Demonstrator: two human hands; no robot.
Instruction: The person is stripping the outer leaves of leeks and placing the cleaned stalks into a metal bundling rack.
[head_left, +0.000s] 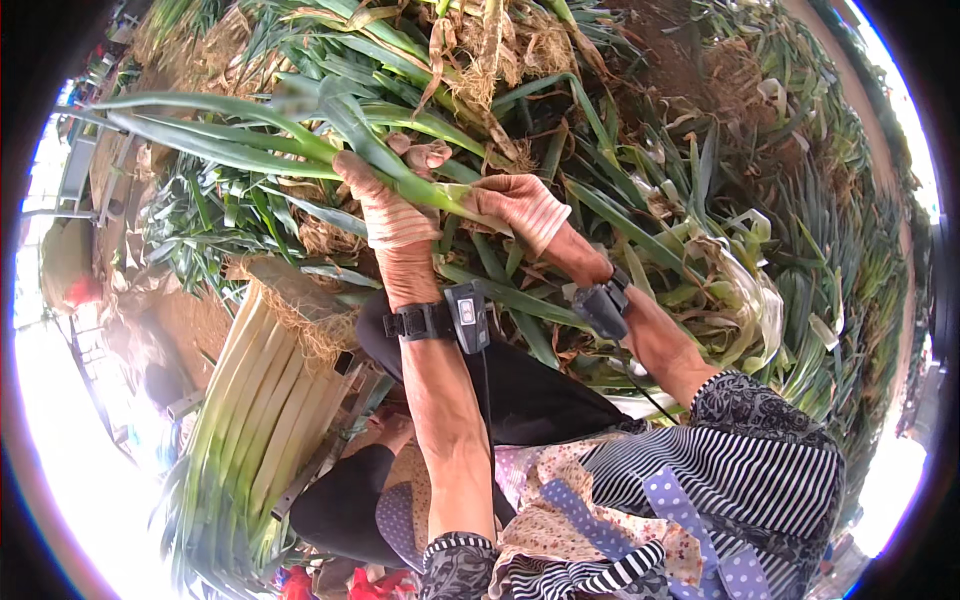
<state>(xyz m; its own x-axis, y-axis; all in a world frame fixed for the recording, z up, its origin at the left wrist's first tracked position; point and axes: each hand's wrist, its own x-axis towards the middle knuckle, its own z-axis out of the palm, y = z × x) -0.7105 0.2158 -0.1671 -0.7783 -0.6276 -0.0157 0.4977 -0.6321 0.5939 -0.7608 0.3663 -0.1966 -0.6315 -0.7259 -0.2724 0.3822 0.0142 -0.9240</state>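
Observation:
A long green onion [424,192] lies across both hands in front of me, its dark green leaves fanning out to the left. My left hand [385,200], in a pale glove with a striped cuff, is closed around it where the leaves part. My right hand [520,208], gloved the same way, is closed on the stalk's lower end, just right of the left hand. The fingers hide much of this end, so I cannot tell whether they grip the stalk itself or an outer layer.
A bundle of trimmed green onions [250,390] with pale stalks and roots rests on a metal frame at the left. Untrimmed green onions [840,260] are heaped along the right. Peeled leaves [745,300] lie by my right forearm. Rooted onions [500,60] lie ahead.

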